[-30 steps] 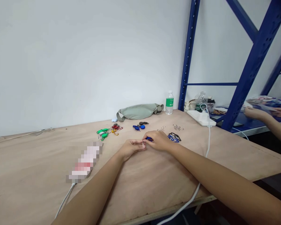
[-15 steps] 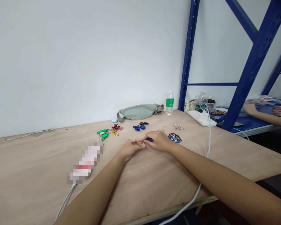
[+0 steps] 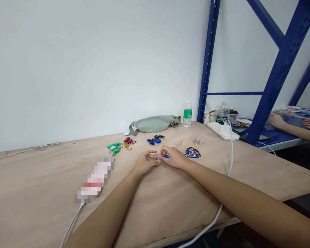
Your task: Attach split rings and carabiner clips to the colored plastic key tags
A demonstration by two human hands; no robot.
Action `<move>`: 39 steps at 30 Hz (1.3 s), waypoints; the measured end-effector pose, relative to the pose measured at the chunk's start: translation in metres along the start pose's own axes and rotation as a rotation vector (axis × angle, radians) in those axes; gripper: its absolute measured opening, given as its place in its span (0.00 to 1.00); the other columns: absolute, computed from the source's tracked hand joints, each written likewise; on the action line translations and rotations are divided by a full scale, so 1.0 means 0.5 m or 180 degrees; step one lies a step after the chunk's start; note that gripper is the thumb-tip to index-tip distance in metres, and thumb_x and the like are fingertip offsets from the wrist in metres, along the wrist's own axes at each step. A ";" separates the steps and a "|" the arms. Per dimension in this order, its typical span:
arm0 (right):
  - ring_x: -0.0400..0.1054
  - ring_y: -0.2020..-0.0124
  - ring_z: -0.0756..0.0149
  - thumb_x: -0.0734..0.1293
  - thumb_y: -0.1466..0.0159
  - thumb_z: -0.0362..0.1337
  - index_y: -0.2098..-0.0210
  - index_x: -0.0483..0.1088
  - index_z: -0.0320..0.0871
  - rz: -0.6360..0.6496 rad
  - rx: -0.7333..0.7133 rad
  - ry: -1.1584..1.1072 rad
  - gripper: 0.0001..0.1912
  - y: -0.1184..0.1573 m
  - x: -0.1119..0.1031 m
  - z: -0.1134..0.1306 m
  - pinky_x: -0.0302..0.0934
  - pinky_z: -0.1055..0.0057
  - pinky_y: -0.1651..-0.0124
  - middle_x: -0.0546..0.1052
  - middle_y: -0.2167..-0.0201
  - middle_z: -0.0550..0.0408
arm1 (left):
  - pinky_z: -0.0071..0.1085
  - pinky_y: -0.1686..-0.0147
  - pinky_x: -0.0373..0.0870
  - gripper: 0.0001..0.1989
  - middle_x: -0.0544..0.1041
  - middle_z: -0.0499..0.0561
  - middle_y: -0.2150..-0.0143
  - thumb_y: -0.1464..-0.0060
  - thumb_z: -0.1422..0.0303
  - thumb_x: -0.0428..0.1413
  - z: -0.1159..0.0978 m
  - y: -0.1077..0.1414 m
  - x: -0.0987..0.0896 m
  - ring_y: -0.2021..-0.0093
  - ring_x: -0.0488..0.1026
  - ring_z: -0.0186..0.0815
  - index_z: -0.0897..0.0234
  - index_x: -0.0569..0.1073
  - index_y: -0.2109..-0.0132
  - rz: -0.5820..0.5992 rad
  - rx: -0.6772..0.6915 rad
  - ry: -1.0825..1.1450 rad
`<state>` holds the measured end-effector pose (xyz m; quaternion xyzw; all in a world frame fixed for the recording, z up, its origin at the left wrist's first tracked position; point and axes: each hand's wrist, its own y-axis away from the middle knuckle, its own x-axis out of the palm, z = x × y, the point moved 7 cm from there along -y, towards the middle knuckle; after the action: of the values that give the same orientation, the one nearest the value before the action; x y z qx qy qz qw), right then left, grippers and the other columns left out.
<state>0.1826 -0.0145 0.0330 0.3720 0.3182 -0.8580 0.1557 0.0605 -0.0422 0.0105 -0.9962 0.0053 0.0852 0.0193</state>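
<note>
My left hand [image 3: 146,162] holds a small shiny metal piece [image 3: 158,159], perhaps a ring, at the tips of its thumb and a finger; its other fingers are loosely bent. Close beside it, my right hand [image 3: 174,157] pinches a blue piece [image 3: 166,156]; its full shape is hidden by the fingers. Right of that hand lie blue, black and silver carabiners [image 3: 192,152]. Behind the hands are metal key rings [image 3: 197,141], some small wire pieces [image 3: 179,143], and blue round retractable reels [image 3: 157,141] with black ones [image 3: 155,136].
Green reels [image 3: 116,150] and red and yellow clips [image 3: 128,142] sit to the left. A pixelated object [image 3: 95,181] with a cable lies nearer. A grey-green waist bag [image 3: 155,124] and a water bottle [image 3: 187,115] stand back; a white cable [image 3: 231,151] passes under my right arm. Another person's hands [image 3: 277,120] are far right.
My hands have drawn slightly apart at the fingertips, and my left fingers have spread a little. More of the blue piece shows in my right hand.
</note>
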 end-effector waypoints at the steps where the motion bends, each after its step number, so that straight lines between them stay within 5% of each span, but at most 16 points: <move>1: 0.67 0.70 0.69 0.64 0.47 0.37 0.70 0.66 0.42 -0.0005 0.0041 -0.0145 0.06 -0.001 0.004 -0.004 0.58 0.74 0.67 0.73 0.73 0.56 | 0.30 0.67 0.69 0.25 0.74 0.51 0.70 0.68 0.71 0.64 0.000 -0.001 -0.001 0.70 0.72 0.32 0.67 0.68 0.58 -0.0007 0.0011 -0.0031; 7: 0.67 0.72 0.71 0.61 0.44 0.37 0.67 0.68 0.42 -0.0020 0.0074 -0.0535 0.08 -0.002 -0.006 -0.009 0.60 0.73 0.67 0.74 0.68 0.55 | 0.28 0.69 0.68 0.24 0.75 0.53 0.68 0.67 0.70 0.63 -0.002 -0.007 -0.003 0.72 0.72 0.31 0.67 0.68 0.58 0.0012 0.0195 -0.0130; 14: 0.66 0.67 0.70 0.63 0.49 0.29 0.64 0.69 0.42 0.0276 -0.1272 -0.0496 0.12 0.018 -0.016 0.066 0.61 0.74 0.63 0.72 0.65 0.53 | 0.30 0.66 0.68 0.24 0.75 0.50 0.71 0.65 0.67 0.62 -0.012 -0.002 0.016 0.71 0.72 0.31 0.67 0.65 0.58 0.0251 0.0341 0.0161; 18: 0.67 0.66 0.69 0.63 0.47 0.31 0.69 0.70 0.42 0.0240 -0.1448 -0.0477 0.06 0.018 -0.011 0.071 0.60 0.73 0.62 0.74 0.68 0.54 | 0.30 0.63 0.67 0.24 0.75 0.51 0.69 0.62 0.66 0.61 -0.018 0.002 0.030 0.67 0.72 0.32 0.67 0.64 0.56 0.0435 0.0410 0.0155; 22: 0.68 0.67 0.69 0.63 0.46 0.32 0.67 0.71 0.42 0.0129 -0.1092 -0.0500 0.08 0.005 -0.020 0.043 0.62 0.74 0.63 0.75 0.67 0.54 | 0.31 0.62 0.67 0.22 0.73 0.54 0.62 0.59 0.64 0.59 -0.026 0.003 0.025 0.65 0.71 0.32 0.66 0.65 0.55 0.0360 0.0660 -0.0224; 25: 0.68 0.69 0.69 0.63 0.47 0.33 0.69 0.71 0.41 -0.0146 -0.0563 -0.0387 0.07 -0.010 -0.038 -0.002 0.62 0.73 0.65 0.75 0.70 0.53 | 0.32 0.60 0.65 0.18 0.71 0.54 0.58 0.57 0.63 0.57 -0.051 0.015 0.024 0.63 0.69 0.34 0.63 0.69 0.57 0.0164 0.1201 -0.1146; 30: 0.69 0.73 0.68 0.65 0.49 0.33 0.74 0.70 0.40 -0.0654 0.0267 -0.0359 0.04 -0.028 -0.074 -0.090 0.64 0.73 0.68 0.75 0.75 0.53 | 0.35 0.51 0.57 0.13 0.70 0.53 0.53 0.51 0.65 0.51 -0.073 0.049 0.081 0.53 0.64 0.39 0.57 0.73 0.58 0.0739 0.2108 -0.2550; 35: 0.69 0.63 0.65 0.61 0.46 0.32 0.64 0.70 0.38 -0.0878 0.1013 0.0585 0.11 -0.028 -0.127 -0.168 0.62 0.71 0.58 0.75 0.65 0.49 | 0.34 0.49 0.55 0.17 0.69 0.54 0.50 0.48 0.62 0.46 -0.048 0.016 0.079 0.50 0.62 0.40 0.61 0.72 0.55 0.0443 0.1834 -0.3075; 39: 0.64 0.55 0.53 0.60 0.46 0.29 0.62 0.70 0.31 -0.0896 0.1521 0.1081 0.14 -0.013 -0.157 -0.222 0.58 0.64 0.54 0.70 0.59 0.34 | 0.35 0.45 0.49 0.23 0.61 0.59 0.43 0.49 0.58 0.46 -0.022 -0.040 0.056 0.43 0.56 0.43 0.68 0.68 0.51 0.0167 0.1319 -0.3129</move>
<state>0.2922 0.0661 0.0361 0.4882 0.1776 -0.8472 -0.1114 0.0901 -0.0231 0.0172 -0.8135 0.0373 0.5395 0.2137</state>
